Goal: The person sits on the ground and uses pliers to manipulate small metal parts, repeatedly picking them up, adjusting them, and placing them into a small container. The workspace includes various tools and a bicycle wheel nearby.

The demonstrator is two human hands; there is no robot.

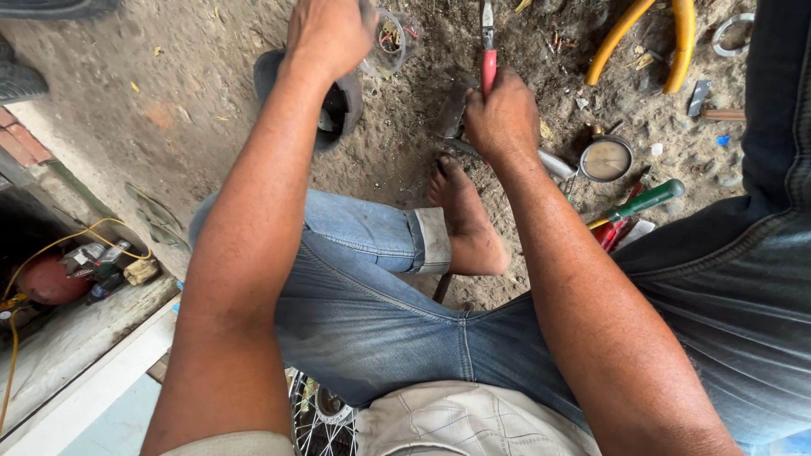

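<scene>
Red-handled tool [488, 59] sits gripped in the right hand [503, 114]; left hand [329, 34], grip unclear, beside it, reaches a clear container [390, 38].

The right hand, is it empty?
No, the right hand is closed around a red-handled tool that points away over the dirt.

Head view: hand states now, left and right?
Left hand: reaching down at a small clear container of bits; grip cannot be told.
Right hand: closed around the red-handled tool.
</scene>
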